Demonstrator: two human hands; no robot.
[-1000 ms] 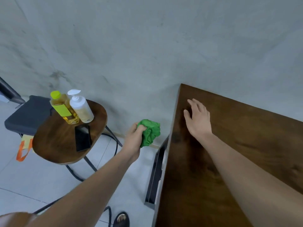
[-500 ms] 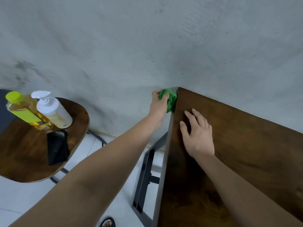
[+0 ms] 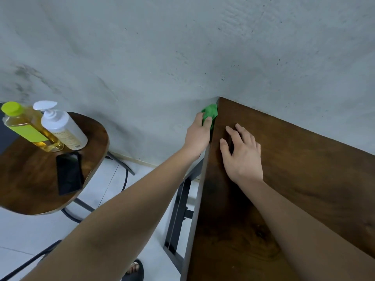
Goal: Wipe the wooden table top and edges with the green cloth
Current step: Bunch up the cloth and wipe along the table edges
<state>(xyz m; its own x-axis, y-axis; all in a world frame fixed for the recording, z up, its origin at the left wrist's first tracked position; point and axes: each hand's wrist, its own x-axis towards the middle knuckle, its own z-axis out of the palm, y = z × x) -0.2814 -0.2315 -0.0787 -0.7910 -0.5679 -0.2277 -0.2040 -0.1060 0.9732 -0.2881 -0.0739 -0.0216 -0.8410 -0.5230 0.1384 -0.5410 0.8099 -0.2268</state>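
The dark wooden table (image 3: 304,179) fills the right side, its far edge against the grey wall. My left hand (image 3: 197,134) grips the crumpled green cloth (image 3: 210,112) and holds it against the table's left side edge, close to the far corner by the wall. Most of the cloth shows above my fingers. My right hand (image 3: 241,157) rests flat on the table top near that same edge, fingers spread and straight.
A small round wooden side table (image 3: 30,179) stands at left with a yellow liquid bottle (image 3: 26,126), a white pump bottle (image 3: 60,126) and a black phone (image 3: 69,175). Black metal table legs (image 3: 178,209) and white floor lie between. A sandalled foot (image 3: 134,270) shows below.
My left hand carried the green cloth from the open space beside the table up to the table's left edge near the far corner. My right hand stayed on the table top.
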